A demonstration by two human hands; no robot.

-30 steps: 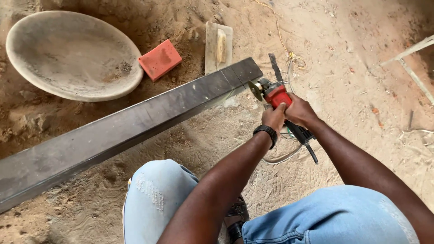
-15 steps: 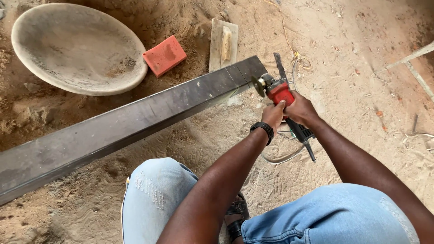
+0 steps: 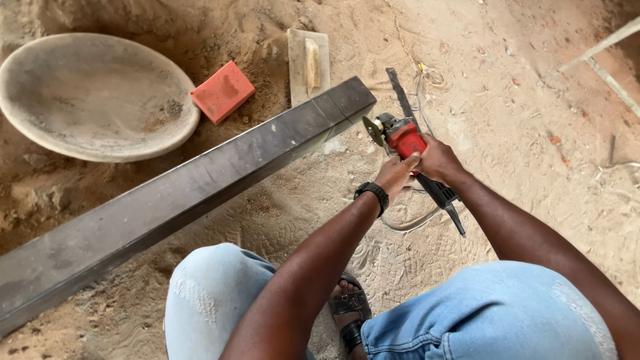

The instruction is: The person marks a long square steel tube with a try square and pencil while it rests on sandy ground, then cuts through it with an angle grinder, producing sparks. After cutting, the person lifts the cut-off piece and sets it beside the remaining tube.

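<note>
- Nearest the camera, the person squats on sandy ground, both knees in pale blue jeans (image 3: 220,300), with a sandalled foot (image 3: 350,310) showing between them
- Both forearms reach forward to a red angle grinder (image 3: 405,139); the left hand (image 3: 395,175), a black watch (image 3: 373,193) on its wrist, is closed on the red body from below, and the right hand (image 3: 437,159) is wrapped round the rear of the tool where the black handle begins
- Compared with a second ago, the grinder has drawn a little away from the end of the beam; its disc (image 3: 372,131) now stands just beside the beam's tip with a gap of sand between, not touching, so I judge no cutting is going on at this instant
- The grinder's cable (image 3: 413,223) loops on the ground just under the hands, close to the foot, and could snag
- The long dark steel beam (image 3: 200,187) lies flat on the sand, running from the lower left up to its end (image 3: 347,100) near the disc
- Beyond the beam's end a wooden float (image 3: 308,63) lies flat, touching or nearly touching the beam
- A red block (image 3: 223,92) rests on the sand between the float and a wide shallow grey pan (image 3: 93,97) at far left
- Far right, thin pale bars (image 3: 600,60) lie on the ground, well apart from the work
</note>
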